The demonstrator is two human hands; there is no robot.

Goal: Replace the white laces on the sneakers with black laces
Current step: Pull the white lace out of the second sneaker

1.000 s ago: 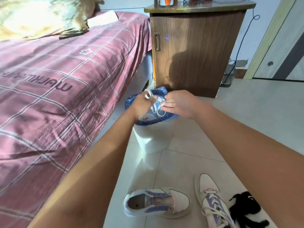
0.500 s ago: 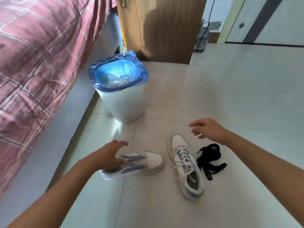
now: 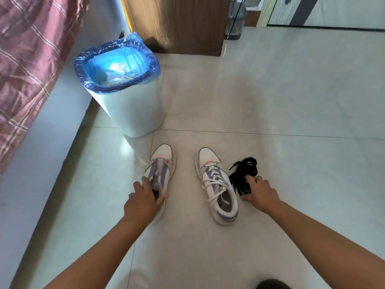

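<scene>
On the tiled floor [image 3: 270, 90], the left hand [image 3: 143, 202] grips the heel of the unlaced left sneaker [image 3: 161, 165]. The right hand [image 3: 260, 192] presses spread fingers on the black laces [image 3: 244, 170], just right of the white-laced sneaker [image 3: 218, 188].

A home bedroom: a plaid-sheeted bed [image 3: 27, 65], wooden bedside cabinet [image 3: 183, 24] and lined bin [image 3: 125, 97].

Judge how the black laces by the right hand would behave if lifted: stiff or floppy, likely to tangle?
The black laces lie in a loose heap on the floor, so they are probably floppy and would dangle. Strands cross over each other, so they may come up snagged together. The right hand rests its fingers on the heap; it likely weighs very little.
</scene>
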